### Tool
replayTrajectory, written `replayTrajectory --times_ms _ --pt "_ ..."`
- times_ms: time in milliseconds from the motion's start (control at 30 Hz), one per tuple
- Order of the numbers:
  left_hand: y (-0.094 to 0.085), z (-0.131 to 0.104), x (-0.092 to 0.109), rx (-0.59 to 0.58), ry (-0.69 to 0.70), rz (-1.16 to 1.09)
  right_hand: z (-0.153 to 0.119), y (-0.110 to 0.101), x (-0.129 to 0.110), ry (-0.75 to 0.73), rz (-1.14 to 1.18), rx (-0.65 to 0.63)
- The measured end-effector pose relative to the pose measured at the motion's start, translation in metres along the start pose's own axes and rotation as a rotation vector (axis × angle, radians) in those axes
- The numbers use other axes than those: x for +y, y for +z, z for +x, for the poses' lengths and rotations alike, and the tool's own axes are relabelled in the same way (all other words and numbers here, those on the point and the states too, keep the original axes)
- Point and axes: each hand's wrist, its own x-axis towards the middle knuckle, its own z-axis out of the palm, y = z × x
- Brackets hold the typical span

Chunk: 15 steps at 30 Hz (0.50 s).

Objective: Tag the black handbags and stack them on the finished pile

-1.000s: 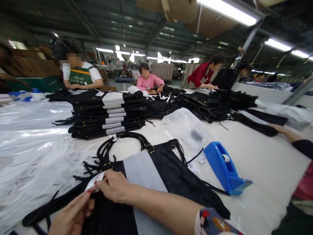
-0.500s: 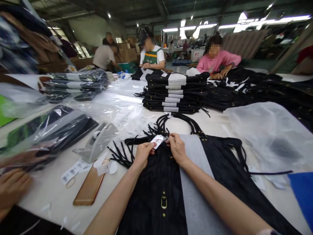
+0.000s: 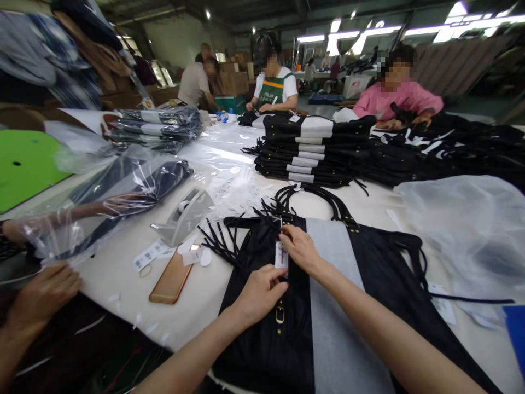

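Observation:
A black bag (image 3: 262, 339) with looped handles, gold buckle and a grey strip (image 3: 336, 295) down its middle lies flat before me. My left hand (image 3: 262, 290) pinches the lower end of a small white tag (image 3: 281, 256) that hangs over the bag's front. Just above, my right hand (image 3: 298, 245) has its fingers closed at the tag's top, near the base of the handles. What exactly those right fingertips hold is too small to make out. Black tassels (image 3: 221, 241) spread out left of the bag.
Left of the bag are a gold phone (image 3: 171, 278), a tape dispenser (image 3: 184, 216) and paper labels (image 3: 150, 254). Folded black bags (image 3: 311, 148) are stacked behind. A co-worker's hand (image 3: 45, 295) and plastic-wrapped goods (image 3: 135, 180) are at left; clear plastic (image 3: 463, 230) lies right.
The view has swung left. My left hand has moved down and toward the right with the tag, which now hangs upright. The co-worker's hands at left have shifted on the plastic.

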Motion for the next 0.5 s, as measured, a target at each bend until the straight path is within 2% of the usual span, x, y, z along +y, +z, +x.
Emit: replayTrajectory --times_ms 100,167,200,267,367,433,500 --pt "0.006 -0.004 0.006 -0.099 0.094 0.087 0.001 0.01 0.0 0.067 -0.072 -0.119" --pt "0.003 -0.007 0.005 -0.167 0.164 0.088 -0.001 0.015 0.007 0.051 -0.089 -0.13" --pt "-0.002 -0.007 0.002 -0.151 0.179 0.079 -0.002 0.017 0.012 0.014 -0.097 -0.111" --pt "-0.019 -0.005 -0.011 0.031 0.14 0.068 -0.008 0.022 0.019 -0.086 -0.121 -0.042" --pt "-0.057 0.008 -0.048 0.435 -0.09 0.153 -0.02 0.031 0.024 -0.217 -0.204 0.085" --pt "-0.082 0.019 -0.075 0.594 -0.279 0.278 -0.029 0.035 0.024 -0.321 -0.269 0.145" --pt "-0.099 0.031 -0.096 0.673 -0.356 0.353 -0.035 0.039 0.024 -0.426 -0.304 0.179"
